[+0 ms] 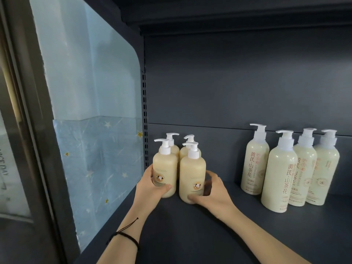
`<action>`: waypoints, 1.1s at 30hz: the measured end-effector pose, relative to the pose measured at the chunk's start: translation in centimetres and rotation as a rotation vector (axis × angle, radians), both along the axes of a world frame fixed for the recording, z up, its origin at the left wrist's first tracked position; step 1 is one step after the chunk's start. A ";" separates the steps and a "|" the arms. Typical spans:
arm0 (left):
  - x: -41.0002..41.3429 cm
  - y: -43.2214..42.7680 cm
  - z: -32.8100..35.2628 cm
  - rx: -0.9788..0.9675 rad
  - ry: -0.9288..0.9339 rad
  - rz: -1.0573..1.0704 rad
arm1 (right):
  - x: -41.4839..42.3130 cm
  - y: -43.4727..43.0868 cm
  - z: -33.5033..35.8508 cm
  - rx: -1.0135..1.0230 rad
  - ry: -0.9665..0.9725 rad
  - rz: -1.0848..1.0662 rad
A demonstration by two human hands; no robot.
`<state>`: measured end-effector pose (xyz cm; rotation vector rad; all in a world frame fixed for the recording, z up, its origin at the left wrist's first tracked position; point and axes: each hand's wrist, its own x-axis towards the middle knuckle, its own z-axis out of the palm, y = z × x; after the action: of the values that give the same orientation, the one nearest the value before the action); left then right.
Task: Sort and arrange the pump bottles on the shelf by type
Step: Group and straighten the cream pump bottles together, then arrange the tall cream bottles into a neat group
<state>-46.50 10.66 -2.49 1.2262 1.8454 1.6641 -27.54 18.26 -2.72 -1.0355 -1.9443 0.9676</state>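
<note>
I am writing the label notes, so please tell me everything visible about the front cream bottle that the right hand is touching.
The short cream plastic pump bottle stands upright on the dark grey shelf, front right in a group of four alike. It has a white pump head with the nozzle pointing left, and a small round cartoon sticker low on its front. The right hand cups its lower part, thumb in front, fingers curling round its right side. Whether neighbours touch it is unclear.
</note>
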 end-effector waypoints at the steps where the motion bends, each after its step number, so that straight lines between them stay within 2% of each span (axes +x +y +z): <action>1: 0.0 -0.1 0.0 -0.001 0.005 -0.007 | -0.1 -0.3 0.2 0.031 -0.007 -0.011; 6: 0.3 -0.2 0.3 0.006 0.017 0.013 | -1.7 -1.4 0.8 0.121 -0.030 -0.090; 17: 0.9 -0.1 0.4 0.020 0.020 0.049 | -2.0 -1.7 0.9 0.126 -0.034 -0.098; 22: 0.9 -0.9 0.2 -0.012 0.113 0.002 | -0.2 -1.0 1.4 0.037 -0.087 -0.033; 25: -0.3 -2.2 0.7 -0.169 0.327 0.006 | 2.6 -0.5 1.7 0.129 -0.267 -0.050; 28: -0.1 -3.9 1.8 -0.315 0.597 0.208 | 5.9 -0.4 2.2 0.220 -0.397 -0.089; 30: 1.1 -5.0 2.6 -0.338 0.821 0.295 | 7.9 -0.5 2.5 0.261 -0.472 -0.105; 33: 3.9 -5.4 3.3 -0.302 1.114 0.282 | 10.9 -0.8 2.9 0.329 -0.554 -0.143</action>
<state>-42.61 5.22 0.82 2.0268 2.8413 0.6996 -16.66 17.48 0.22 -1.3146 -2.3256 0.2720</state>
